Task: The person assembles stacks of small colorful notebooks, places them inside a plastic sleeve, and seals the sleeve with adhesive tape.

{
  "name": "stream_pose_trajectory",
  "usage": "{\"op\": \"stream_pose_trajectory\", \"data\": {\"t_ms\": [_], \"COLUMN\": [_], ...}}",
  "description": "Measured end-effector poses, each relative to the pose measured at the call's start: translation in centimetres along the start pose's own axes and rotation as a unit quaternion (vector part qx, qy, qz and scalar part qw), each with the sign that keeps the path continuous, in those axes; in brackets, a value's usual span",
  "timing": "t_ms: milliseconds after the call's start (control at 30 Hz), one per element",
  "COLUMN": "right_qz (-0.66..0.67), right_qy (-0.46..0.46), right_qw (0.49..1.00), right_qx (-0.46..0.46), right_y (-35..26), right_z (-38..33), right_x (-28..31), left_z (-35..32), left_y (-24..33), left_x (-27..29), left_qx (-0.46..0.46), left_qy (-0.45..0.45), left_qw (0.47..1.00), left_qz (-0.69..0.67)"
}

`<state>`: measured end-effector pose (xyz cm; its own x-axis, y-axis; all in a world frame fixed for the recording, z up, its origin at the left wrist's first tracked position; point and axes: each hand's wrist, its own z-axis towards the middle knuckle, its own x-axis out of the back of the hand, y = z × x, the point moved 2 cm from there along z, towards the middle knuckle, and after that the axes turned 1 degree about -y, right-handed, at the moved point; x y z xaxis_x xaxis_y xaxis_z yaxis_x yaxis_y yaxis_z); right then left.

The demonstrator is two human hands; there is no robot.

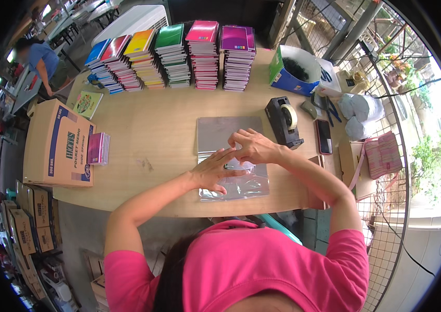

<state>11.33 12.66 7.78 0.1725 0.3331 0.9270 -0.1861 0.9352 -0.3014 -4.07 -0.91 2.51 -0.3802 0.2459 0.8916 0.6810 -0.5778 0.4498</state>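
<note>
Lying on the table under both hands: plastic sheet.
Long axis runs near-to-far from the person, hands blocking its middle; left grip unclenched, fingers spread; right grip curled, can't tell if pinching. Tape dispenser just right, phone further right; notebook stacks past far end, carton well left.

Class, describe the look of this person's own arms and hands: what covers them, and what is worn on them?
The left sleeve and right sleeve are short, bright pink fabric, ending above the elbows. The left forearm and right forearm are uncovered, without visible watches. The left hand and right hand are gloveless; rings are too small to tell.
</note>
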Motion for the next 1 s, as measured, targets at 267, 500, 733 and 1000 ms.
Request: {"op": "stream_pose_trajectory", "data": {"t_ms": [267, 500, 733, 1000], "right_qz": [0.293, 0.382, 0.271, 0.319], "right_qy": [0.194, 0.194, 0.271, 0.353], "right_qw": [0.91, 0.865, 0.879, 0.805], "right_qx": [-0.22, -0.263, -0.283, -0.355], "right_y": [2.0, 1.6, 0.5, 0.6], "right_z": [-3.9, -3.8, -4.1, -3.9], "right_x": [-6.1, -6.4, -3.1, 0.5], "left_z": [1.4, 0.3, 1.7, 3.2], "left_y": [2.7, 2.1, 1.2, 0.5], "left_x": [-1.5, -1.5, -4.0, -5.5], "left_qx": [0.133, 0.174, 0.231, 0.245], "left_qy": [0.44, 0.347, 0.418, 0.435], "left_qw": [0.867, 0.922, 0.869, 0.756], "left_qz": [-0.195, 0.0, -0.133, -0.424]}}
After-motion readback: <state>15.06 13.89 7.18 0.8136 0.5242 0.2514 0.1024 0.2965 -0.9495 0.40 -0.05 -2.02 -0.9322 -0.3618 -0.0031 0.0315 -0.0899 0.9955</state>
